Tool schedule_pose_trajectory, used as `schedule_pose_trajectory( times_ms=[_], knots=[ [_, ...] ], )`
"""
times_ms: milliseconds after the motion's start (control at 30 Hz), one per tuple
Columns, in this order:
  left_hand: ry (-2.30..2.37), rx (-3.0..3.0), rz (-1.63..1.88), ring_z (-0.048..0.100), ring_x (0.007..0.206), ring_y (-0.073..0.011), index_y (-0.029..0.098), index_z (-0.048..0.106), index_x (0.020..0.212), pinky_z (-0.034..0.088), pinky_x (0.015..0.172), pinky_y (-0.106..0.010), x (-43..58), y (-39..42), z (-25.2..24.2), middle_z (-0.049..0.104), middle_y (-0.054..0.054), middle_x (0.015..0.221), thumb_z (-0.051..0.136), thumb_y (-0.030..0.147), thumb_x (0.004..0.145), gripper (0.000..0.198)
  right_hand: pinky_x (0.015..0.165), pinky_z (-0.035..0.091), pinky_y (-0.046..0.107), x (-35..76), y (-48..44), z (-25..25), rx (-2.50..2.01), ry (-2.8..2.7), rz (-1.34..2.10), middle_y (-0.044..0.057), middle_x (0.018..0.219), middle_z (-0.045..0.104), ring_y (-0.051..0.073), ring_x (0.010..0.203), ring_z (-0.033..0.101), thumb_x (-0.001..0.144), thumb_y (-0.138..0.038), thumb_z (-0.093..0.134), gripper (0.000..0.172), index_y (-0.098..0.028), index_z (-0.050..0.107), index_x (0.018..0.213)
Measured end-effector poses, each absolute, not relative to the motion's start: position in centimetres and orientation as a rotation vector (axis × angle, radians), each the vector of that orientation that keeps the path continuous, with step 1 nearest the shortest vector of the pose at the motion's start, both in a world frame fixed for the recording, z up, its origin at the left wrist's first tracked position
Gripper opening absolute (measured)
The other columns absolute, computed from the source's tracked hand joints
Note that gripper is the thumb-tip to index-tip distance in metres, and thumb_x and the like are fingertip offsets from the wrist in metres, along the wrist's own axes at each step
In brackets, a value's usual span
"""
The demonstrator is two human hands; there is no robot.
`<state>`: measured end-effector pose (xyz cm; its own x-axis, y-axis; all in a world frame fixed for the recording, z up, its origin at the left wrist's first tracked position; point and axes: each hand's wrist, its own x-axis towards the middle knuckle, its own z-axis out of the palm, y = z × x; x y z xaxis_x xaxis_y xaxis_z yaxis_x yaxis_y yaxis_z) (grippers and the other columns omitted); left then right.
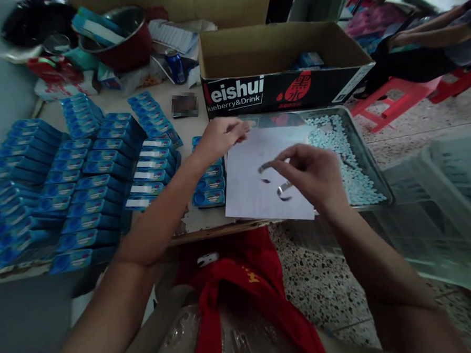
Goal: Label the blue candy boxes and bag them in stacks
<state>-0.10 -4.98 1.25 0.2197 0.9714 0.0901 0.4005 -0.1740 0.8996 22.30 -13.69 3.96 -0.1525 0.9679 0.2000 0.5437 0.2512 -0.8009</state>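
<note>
My right hand [312, 170] is above a white sheet of paper [246, 187], its fingertips pinched on a thin, shiny curled strip [285, 187] whose kind I cannot make out. A small dark mark shows on the paper below it. My left hand [224, 136] is at the paper's upper left corner, fingers curled together and slightly blurred; what they hold, if anything, is hidden. Under the paper's right side lies a metal tray [388, 192] with many pale blue-white tablets [354, 172]. Left of the paper stands a short row of blue flat packs [209, 198].
Rows of blue packs [95, 203] cover the table's left side, some with white strips. A long cardboard box [240, 95] stands behind the tray. A blue can [175, 67] and red pot [142, 40] are farther back. A clear plastic crate [435, 208] is right; a person sits beyond.
</note>
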Motion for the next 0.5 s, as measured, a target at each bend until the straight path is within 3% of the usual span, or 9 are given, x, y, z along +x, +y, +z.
schedule_pose_trajectory(
  times_ms=[67, 133, 267, 400, 500],
  knots=[
    [1.213, 1.444, 0.957, 0.075, 0.095, -0.0194, 0.017, 0.07, 0.107, 0.059, 0.083, -0.031, -1.5, -8.7, 1.7, 0.078, -0.011, 0.103, 0.06, 0.069, 0.098, 0.053, 0.05, 0.037, 0.029, 20.7, -11.5, 3.9, -1.342, -1.778, 0.878, -0.004, 0.053, 0.055, 0.012, 0.05, 0.05, 0.084, -0.034, 0.082, 0.017, -0.024, 0.072, 0.075],
    [1.161, 1.231, 0.976, 0.077, 0.093, -0.019, 0.018, 0.066, 0.11, 0.061, 0.08, -0.03, -2.2, -11.8, 1.5, 0.078, -0.011, 0.106, 0.067, 0.075, 0.09, 0.06, 0.048, 0.039, 0.028, 19.1, -10.5, 4.0, -1.284, -1.754, 0.992, -0.003, 0.057, 0.058, 0.013, 0.052, 0.052, 0.082, -0.037, 0.084, 0.021, -0.023, 0.071, 0.073],
    [1.235, 0.999, 1.075, 0.074, 0.077, -0.0161, 0.019, 0.065, 0.097, 0.06, 0.073, -0.028, -2.8, -15.6, -0.3, 0.077, -0.006, 0.09, 0.091, 0.063, 0.07, 0.058, 0.044, 0.035, 0.027, 17.0, -10.5, 4.2, -1.221, -1.695, 1.187, 0.0, 0.062, 0.062, 0.012, 0.051, 0.051, 0.079, -0.041, 0.084, 0.023, -0.023, 0.072, 0.071],
    [1.326, 0.888, 1.151, 0.07, 0.071, -0.0145, 0.02, 0.07, 0.088, 0.058, 0.068, -0.027, -5.0, -16.7, -1.7, 0.078, -0.004, 0.086, 0.086, 0.054, 0.077, 0.039, 0.042, 0.027, 0.027, 14.8, -10.3, 2.9, -1.231, -1.664, 1.281, -0.003, 0.051, 0.052, 0.009, 0.046, 0.038, 0.072, -0.04, 0.085, 0.022, -0.023, 0.073, 0.067],
    [1.506, 0.973, 1.127, 0.066, 0.07, -0.0143, 0.021, 0.072, 0.084, 0.055, 0.066, -0.026, -8.1, -15.3, -1.9, 0.076, -0.003, 0.081, 0.082, 0.048, 0.081, 0.029, 0.043, 0.029, 0.027, 11.9, -8.8, 1.2, -1.256, -1.639, 1.338, -0.004, 0.049, 0.05, 0.009, 0.045, 0.037, 0.07, -0.041, 0.084, 0.024, -0.022, 0.071, 0.065]
  ],
)
